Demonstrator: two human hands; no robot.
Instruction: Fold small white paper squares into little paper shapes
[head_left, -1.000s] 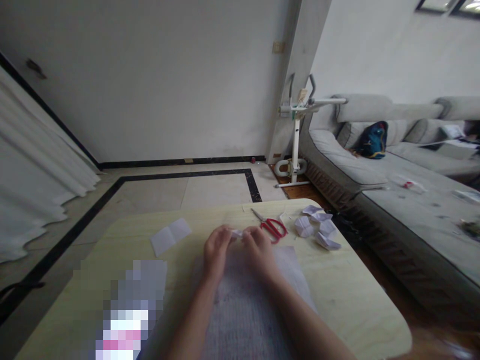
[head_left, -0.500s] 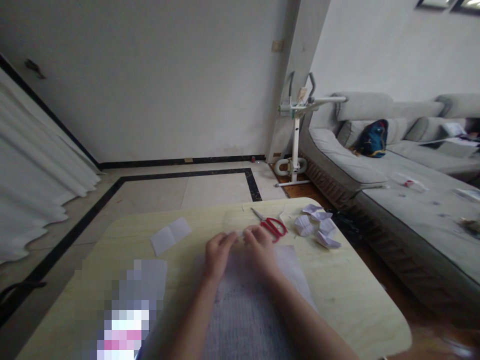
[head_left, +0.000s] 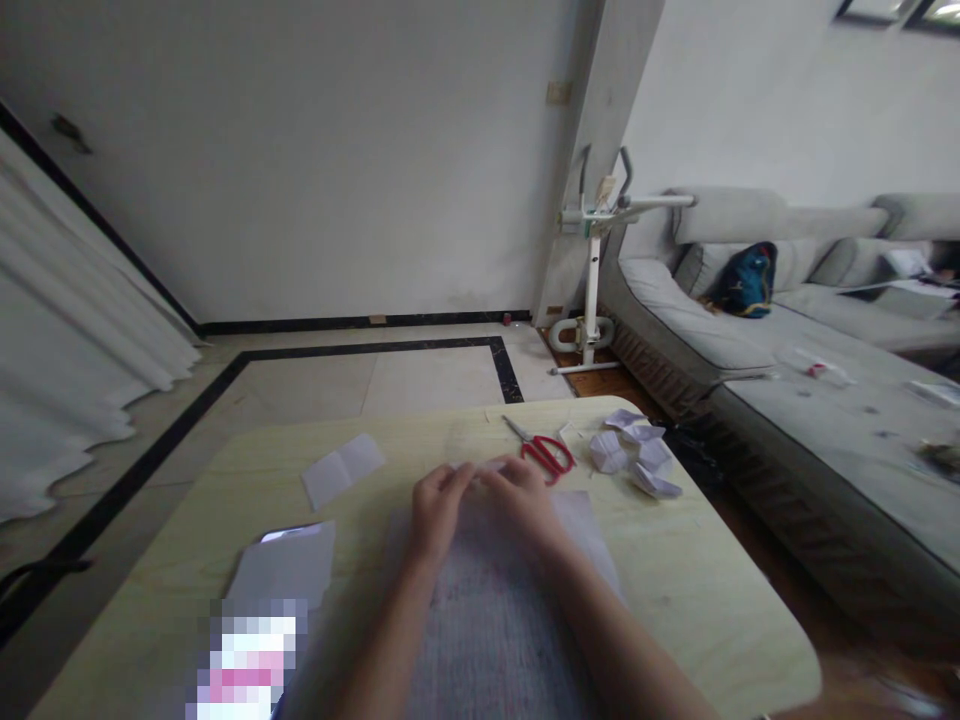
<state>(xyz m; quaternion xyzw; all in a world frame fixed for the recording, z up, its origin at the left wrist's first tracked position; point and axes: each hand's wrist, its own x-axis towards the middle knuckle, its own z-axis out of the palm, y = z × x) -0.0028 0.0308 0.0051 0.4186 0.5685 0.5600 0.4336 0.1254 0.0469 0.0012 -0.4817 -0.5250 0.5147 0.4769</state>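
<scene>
Over the far end of a large printed sheet (head_left: pixel 502 640), my left hand (head_left: pixel 437 510) and my right hand (head_left: pixel 526 505) meet at the fingertips. Both are closed, pinching a small piece of white paper (head_left: pixel 491 466) whose edge shows just beyond the fingers; the rest of it is hidden. Red-handled scissors (head_left: pixel 551 458) lie just past my right hand, blades pointing away to the left. Several folded white papers (head_left: pixel 609 452) rest to the right of the scissors. A creased white paper (head_left: pixel 343 471) lies flat to the left of my left hand.
The pale wooden table (head_left: pixel 697 590) has rounded corners. At its left side lie a grey-white sheet (head_left: pixel 289 565) and a bright, pixelated patch. Beyond the table stand white exercise equipment (head_left: pixel 592 285) and a grey sofa (head_left: pixel 817 440) with a blue backpack (head_left: pixel 750 280).
My right hand's fingers have shifted slightly, and the small paper's edge shows a little more. Both hands stay in nearly the same place over the sheet.
</scene>
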